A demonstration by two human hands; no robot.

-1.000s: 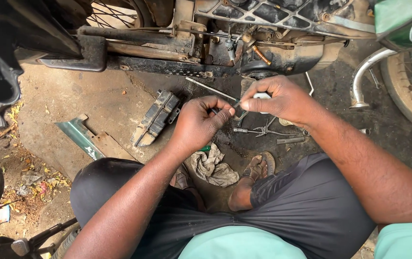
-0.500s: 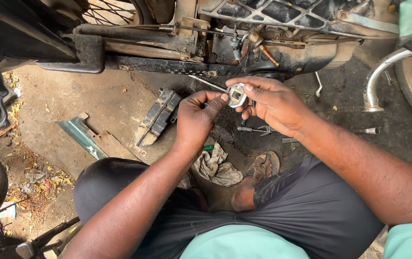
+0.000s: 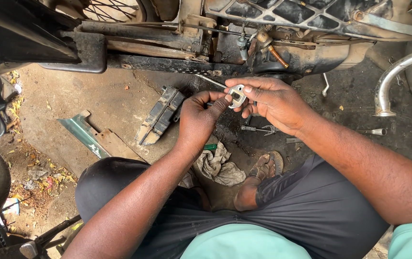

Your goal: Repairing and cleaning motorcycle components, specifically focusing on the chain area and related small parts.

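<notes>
Left hand (image 3: 200, 115) and right hand (image 3: 272, 101) together pinch a small pale metal bracket (image 3: 237, 95), held above the dirt floor (image 3: 76, 98) just near of the motorcycle underside (image 3: 282, 29). A grey rag (image 3: 218, 165) lies nearer, a black battered part (image 3: 160, 115) to the left.

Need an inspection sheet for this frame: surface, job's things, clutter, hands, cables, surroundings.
Surface: oil-stained dirt ground, dark patch under the motorcycle.
Job's things: small silver metal bracket held up between both hands.
Clutter: dirty rag, black ribbed part, green metal strip, loose hand tools, dry leaf litter.
Hands: left hand pinches the bracket's left edge; right hand grips it from the right.
Cables: thin cable or rod runs from the bracket toward the engine.
Surroundings: motorcycle underside, spoked wheel, chrome exhaust pipe.
</notes>
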